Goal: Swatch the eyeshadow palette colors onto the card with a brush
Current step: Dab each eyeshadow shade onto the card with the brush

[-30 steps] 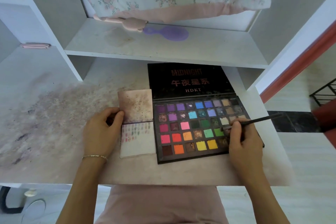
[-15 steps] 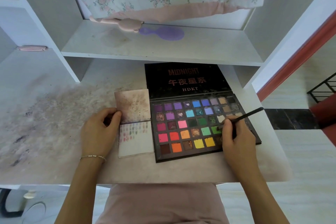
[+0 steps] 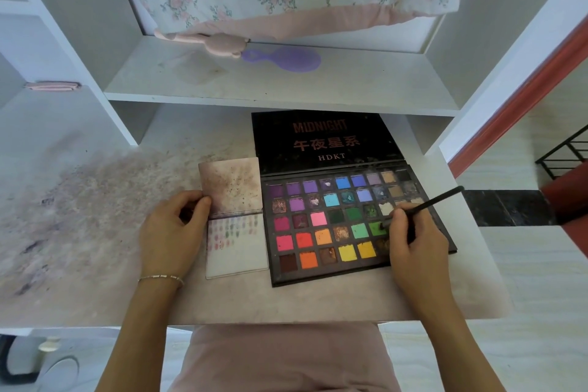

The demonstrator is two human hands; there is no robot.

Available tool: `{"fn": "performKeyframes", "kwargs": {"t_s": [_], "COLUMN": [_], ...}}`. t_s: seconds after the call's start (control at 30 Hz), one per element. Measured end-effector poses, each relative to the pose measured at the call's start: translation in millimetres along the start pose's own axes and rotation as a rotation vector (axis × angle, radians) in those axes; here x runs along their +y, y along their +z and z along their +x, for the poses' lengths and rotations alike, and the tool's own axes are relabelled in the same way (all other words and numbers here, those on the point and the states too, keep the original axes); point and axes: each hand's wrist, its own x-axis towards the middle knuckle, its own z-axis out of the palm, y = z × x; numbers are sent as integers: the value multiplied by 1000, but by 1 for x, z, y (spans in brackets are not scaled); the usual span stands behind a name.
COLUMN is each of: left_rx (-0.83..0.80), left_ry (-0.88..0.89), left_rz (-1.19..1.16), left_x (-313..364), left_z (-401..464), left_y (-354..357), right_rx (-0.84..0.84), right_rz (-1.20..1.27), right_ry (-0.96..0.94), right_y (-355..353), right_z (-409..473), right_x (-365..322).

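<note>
As brush (image 3: 423, 205) dips, card (image 3: 237, 245) abuts palette (image 3: 350, 274)

- My left hand (image 3: 171, 232) lies at the near left, knuckles up, fingers curled, thumb tip pressed on the left edge of the card (image 3: 235, 226).
- My left forearm runs back toward me, a thin bracelet (image 3: 160, 278) on the wrist.
- My right hand (image 3: 413, 245) sits at the near right, fingers pinching the brush (image 3: 426, 204), its handle slanting up to the far right.
</note>
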Motion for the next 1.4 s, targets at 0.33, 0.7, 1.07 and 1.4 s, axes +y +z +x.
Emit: {"fn": "performKeyframes", "kwargs": {"t_s": [0.33,0.7,1.07,1.4], "left_rx": [-4,-4,11,22], "left_ry": [7,44,57,31], "left_rz": [-6,-14,6,-2], "left_x": [-1,-2,-4,-4], "left_z": [-1,0,1,1], "left_y": [0,0,-1,0], "right_rx": [-86,-388,-456,-508], "right_rz": [188,320,207,170], "right_ry": [-67,-59,-129,-181], "right_y": [24,79,94,94], "right_z": [-15,-31,-28,-30], "right_x": [-30,-75,-78,-77]}}
